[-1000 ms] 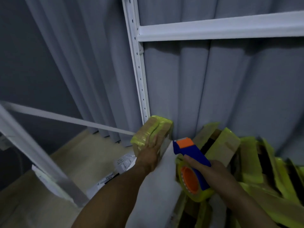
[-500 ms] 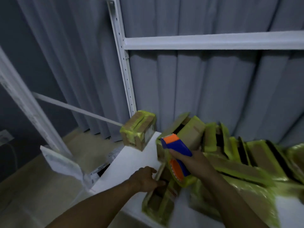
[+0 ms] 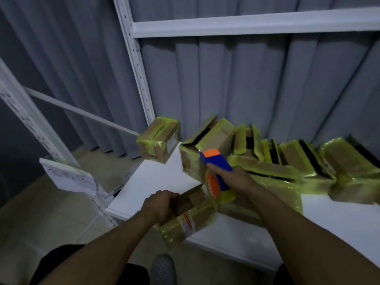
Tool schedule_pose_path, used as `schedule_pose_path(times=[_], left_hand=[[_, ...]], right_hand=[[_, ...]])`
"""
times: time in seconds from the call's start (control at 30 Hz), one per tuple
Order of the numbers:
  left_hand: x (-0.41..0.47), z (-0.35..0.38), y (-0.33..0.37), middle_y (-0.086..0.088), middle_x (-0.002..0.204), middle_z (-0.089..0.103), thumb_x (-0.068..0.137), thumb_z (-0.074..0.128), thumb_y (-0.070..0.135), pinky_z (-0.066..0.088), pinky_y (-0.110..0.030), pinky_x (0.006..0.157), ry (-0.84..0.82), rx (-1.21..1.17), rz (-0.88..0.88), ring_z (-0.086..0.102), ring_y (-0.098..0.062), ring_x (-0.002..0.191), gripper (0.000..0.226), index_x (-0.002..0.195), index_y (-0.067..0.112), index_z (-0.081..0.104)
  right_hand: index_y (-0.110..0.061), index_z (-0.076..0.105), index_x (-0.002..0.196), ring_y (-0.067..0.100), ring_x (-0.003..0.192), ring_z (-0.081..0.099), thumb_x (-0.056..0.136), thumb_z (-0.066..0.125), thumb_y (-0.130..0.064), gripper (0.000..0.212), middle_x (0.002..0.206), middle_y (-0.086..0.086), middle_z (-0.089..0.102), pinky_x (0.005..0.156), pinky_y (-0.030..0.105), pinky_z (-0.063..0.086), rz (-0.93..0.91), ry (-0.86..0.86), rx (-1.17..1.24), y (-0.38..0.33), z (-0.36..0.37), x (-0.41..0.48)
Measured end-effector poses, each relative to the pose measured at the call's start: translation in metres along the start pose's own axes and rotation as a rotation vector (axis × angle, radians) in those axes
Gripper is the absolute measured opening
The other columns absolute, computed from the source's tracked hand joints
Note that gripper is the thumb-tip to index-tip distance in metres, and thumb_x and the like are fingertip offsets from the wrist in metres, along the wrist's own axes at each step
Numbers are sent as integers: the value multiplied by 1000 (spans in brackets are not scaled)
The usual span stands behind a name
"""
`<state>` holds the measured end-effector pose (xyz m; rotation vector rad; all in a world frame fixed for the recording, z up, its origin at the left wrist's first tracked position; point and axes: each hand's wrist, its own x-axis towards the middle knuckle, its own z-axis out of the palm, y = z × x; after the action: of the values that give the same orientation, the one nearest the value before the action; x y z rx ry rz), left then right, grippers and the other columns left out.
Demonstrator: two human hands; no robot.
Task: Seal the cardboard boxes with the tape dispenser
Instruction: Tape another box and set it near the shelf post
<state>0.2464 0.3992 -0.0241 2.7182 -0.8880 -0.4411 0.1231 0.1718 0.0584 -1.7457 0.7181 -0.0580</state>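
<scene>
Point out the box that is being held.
The small box at the front edge of the shelf: the left hand grips it. The other boxes lie farther back on the shelf, none held.

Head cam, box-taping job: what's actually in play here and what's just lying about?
In play:
tape dispenser, held in right hand
open-flapped cardboard box, gripped by left hand
pile of open boxes on the white shelf
taped box at the shelf corner

Lying about:
paper sheet by the rack post
grey curtain
</scene>
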Motion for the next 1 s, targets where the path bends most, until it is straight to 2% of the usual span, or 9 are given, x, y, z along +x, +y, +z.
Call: schedule_pose_path(times=[0.13, 0.43, 0.5, 0.53, 0.6, 0.63, 0.77, 0.87, 1.0], left_hand=[[-8, 2, 4, 9, 120, 68, 100, 53, 32, 54, -34, 94, 14, -55, -13, 65, -18, 105, 27, 123, 37, 67], [-6, 29, 38, 8, 110, 71, 100, 56, 29, 56, -38, 96, 4, -209, 175, 67, -14, 98, 18, 110, 31, 71], [-7, 36, 45, 8, 111, 70, 101, 53, 32, 46, -44, 108, 18, -202, 233, 65, -15, 103, 20, 111, 29, 70], [-5, 39, 46, 7, 119, 68, 103, 49, 32, 30, -48, 119, 13, -248, 206, 61, -17, 113, 23, 116, 30, 68], [-8, 38, 48, 7, 135, 60, 106, 41, 30, -5, -50, 122, 2, -180, 116, 47, -20, 133, 31, 127, 34, 63], [-11, 35, 48, 6, 140, 57, 106, 39, 28, -8, -51, 121, 1, -126, 98, 42, -21, 138, 33, 133, 35, 58], [-23, 33, 37, 2, 158, 35, 103, 48, 24, 14, -27, 122, -36, -181, 137, 21, -23, 150, 47, 149, 26, 40], [-29, 39, 22, 10, 165, 12, 98, 47, 47, 2, -56, 121, -83, 67, 222, -1, -21, 153, 62, 155, 37, 23], [-38, 50, 7, 10, 166, -6, 92, 56, 55, -3, -59, 118, -167, 158, 234, -11, -24, 152, 80, 154, 46, 8]], right_hand=[[-8, 65, 105, 21, 83, 64, 83, 73, -64, 60, 99, 9, 66, 61, 31, 47, 78, 71, 60, 1, -10, -1], [-14, 66, 88, 21, 73, 65, 77, 78, -65, 54, 83, 5, 66, 61, 31, 45, 111, 107, -60, 27, -59, -28], [-14, 66, 86, 18, 69, 64, 79, 77, -64, 51, 77, 3, 65, 60, 29, 44, 83, 65, -91, 31, -61, -40], [-14, 67, 86, 17, 68, 64, 80, 77, -63, 50, 76, 3, 65, 60, 27, 45, 62, 35, -100, 34, -58, -46], [-12, 71, 92, 18, 72, 68, 79, 77, -63, 52, 83, 6, 72, 64, 28, 48, 12, -3, -100, 40, -50, -51], [-12, 73, 97, 20, 77, 71, 78, 78, -64, 55, 88, 7, 74, 67, 30, 50, -4, -13, -96, 41, -44, -51], [-18, 71, 105, 16, 81, 72, 80, 77, -63, 52, 95, 3, 75, 65, 24, 50, -54, -63, -106, 37, -23, -52], [-21, 69, 103, 11, 80, 71, 83, 75, -61, 45, 94, 0, 74, 61, 20, 49, -75, -67, -137, 34, -11, -49], [-14, 70, 103, 18, 83, 73, 82, 74, -62, 53, 95, 6, 75, 67, 25, 52, -103, -79, -177, 27, 4, -38]])
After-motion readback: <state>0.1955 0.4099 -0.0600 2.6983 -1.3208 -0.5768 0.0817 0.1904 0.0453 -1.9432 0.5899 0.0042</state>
